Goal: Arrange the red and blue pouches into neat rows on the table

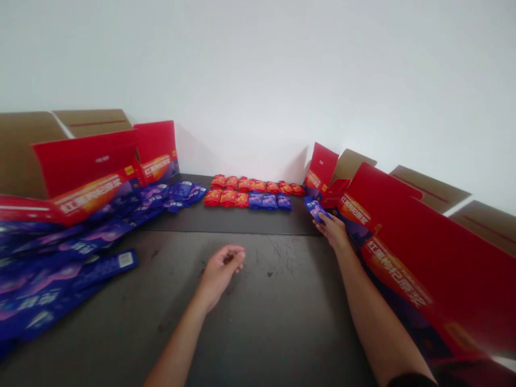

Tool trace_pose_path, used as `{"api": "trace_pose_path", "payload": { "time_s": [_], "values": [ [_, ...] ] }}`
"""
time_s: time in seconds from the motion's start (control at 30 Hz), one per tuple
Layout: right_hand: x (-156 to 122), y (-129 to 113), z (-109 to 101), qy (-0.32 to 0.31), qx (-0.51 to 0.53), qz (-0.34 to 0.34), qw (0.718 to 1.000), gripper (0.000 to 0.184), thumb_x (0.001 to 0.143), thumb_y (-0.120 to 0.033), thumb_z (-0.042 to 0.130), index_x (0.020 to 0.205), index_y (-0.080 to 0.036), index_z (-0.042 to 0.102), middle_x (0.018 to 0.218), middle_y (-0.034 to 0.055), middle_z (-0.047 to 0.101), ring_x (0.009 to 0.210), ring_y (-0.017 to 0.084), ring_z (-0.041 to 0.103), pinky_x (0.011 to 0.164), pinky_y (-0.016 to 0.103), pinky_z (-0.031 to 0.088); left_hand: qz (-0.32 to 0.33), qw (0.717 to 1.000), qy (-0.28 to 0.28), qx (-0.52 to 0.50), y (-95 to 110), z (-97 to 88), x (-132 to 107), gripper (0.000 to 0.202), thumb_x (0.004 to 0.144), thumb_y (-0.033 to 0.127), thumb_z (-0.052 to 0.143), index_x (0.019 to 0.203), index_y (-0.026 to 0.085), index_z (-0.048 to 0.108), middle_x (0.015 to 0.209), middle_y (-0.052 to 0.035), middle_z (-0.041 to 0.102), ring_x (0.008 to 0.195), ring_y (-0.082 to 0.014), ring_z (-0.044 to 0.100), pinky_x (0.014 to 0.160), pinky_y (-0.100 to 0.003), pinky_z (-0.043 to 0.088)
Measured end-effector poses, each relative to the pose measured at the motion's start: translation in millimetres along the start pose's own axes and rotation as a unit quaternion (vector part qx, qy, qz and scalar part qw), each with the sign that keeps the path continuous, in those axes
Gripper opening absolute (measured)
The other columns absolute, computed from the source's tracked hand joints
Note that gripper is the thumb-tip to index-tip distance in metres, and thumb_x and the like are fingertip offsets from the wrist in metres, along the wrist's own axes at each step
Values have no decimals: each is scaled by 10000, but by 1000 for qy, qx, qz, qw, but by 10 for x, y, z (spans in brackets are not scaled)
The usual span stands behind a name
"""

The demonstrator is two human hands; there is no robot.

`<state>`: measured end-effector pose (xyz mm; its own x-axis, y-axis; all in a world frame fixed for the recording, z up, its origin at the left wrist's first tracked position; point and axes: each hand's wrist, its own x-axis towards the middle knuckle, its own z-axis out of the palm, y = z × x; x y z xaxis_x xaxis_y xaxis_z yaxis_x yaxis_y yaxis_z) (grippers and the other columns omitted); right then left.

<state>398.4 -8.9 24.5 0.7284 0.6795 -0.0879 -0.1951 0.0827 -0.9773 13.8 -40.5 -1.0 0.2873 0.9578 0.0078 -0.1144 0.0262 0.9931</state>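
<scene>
The right hand point(331, 231) is closed on a blue sachet point(317, 210), its long axis slanting up-left toward the row of blue sachets point(270, 201); the left hand point(221, 271), loosely curled and empty, hovers farther off above the desk point(258, 301).

Before us on table point(282, 290): sachet rows point(242, 200) at far end, near wall point(258, 80), between two carton stacks. Left stack point(84, 166) behind long flat packs point(60, 269), packs lying on table. Right stack point(423, 252) along table's right side. Our right hand point(330, 228) beside rows, holding sachet point(318, 210); left hand point(221, 271) on table, nearer us
</scene>
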Motion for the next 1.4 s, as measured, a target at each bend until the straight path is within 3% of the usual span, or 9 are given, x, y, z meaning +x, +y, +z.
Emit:
{"api": "trace_pose_path", "payload": {
  "time_s": [0.2,0.37,0.57,0.67,0.83,1.03,1.2,1.4],
  "values": [
    [300,113,257,29,-76,0,997,253,846,-148,715,1086,-132,637,705,18,714,525,135,695,445,180,556,-7,1000,1,12,-10,-4,8,335,832,455,710,1001,167,677,803,-8,613,707,-131,564,656,-248,453],
    [546,251,409,53,-109,1,993,371,792,-177,771,1119,-116,606,686,25,704,511,153,694,420,185,541,-13,1000,3,23,9,3,-2,344,838,468,703,1004,168,680,793,-9,611,714,-140,569,648,-247,450],
    [750,307,487,105,-174,-35,979,548,724,-260,833,1190,-120,582,839,87,738,495,137,671,393,180,503,-21,999,8,40,37,6,-25,320,842,455,706,999,177,686,783,1,606,709,-134,560,656,-242,454],
    [744,305,516,124,-247,-59,959,613,724,-301,833,1245,-133,559,916,110,745,474,126,652,449,217,537,-26,998,15,47,41,8,-28,315,838,453,709,993,180,687,772,3,606,706,-137,567,645,-239,455],
    [656,257,557,80,-434,-97,892,493,855,-448,703,1233,-159,573,850,78,747,620,168,715,685,284,582,-27,998,20,51,60,16,-33,316,825,452,722,979,178,689,766,0,614,701,-136,576,637,-240,460],
    [603,192,575,46,-538,-124,832,460,903,-536,612,1190,-176,620,876,100,751,859,213,730,831,299,521,-22,998,17,59,70,26,-34,318,841,445,710,993,167,686,753,2,611,704,-132,574,642,-236,457],
    [634,215,550,39,-547,-132,826,511,865,-613,624,1175,-209,673,893,91,751,862,220,714,815,304,507,-19,998,14,56,52,17,-35,312,837,438,717,997,171,689,771,0,617,713,-133,580,641,-235,458],
    [693,240,508,19,-531,-121,838,575,825,-697,610,1183,-264,733,653,24,689,715,216,690,759,314,508,-31,998,18,52,66,16,-40,320,818,451,731,983,180,691,774,1,617,710,-136,588,636,-234,466]
  ]
}}
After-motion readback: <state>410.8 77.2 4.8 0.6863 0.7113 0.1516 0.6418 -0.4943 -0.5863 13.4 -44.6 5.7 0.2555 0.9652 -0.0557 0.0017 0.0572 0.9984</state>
